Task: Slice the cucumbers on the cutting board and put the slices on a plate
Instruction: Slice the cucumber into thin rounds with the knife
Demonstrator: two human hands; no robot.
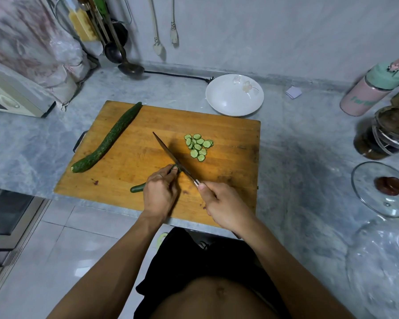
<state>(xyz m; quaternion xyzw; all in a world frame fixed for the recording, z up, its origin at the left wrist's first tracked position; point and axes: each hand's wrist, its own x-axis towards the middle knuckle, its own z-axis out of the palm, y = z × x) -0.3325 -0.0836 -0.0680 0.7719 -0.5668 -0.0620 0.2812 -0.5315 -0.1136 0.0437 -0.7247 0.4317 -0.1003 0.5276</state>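
Observation:
A wooden cutting board (pixel 228 134) lies on the grey counter. On its left part rests a whole cucumber (pixel 108 138). My left hand (pixel 160 194) grips a second, partly cut cucumber (pixel 137 188), of which only the two ends show. My right hand (pixel 224 207) holds a knife (pixel 171 154) whose blade stands on the cucumber's cut end by my left fingertips. A heap of several cucumber slices (pixel 198 146) lies on the board to the right of the blade. An empty white plate (pixel 234 94) with a flower print sits behind the board's far right corner.
A glass lid (pixel 385 188) and a stack of dark jars (pixel 385 137) stand at the right. A pink and green bottle (pixel 376 88) is behind them. A ladle (pixel 130 69) and utensils lean at the back left beside a white appliance (pixel 12 95).

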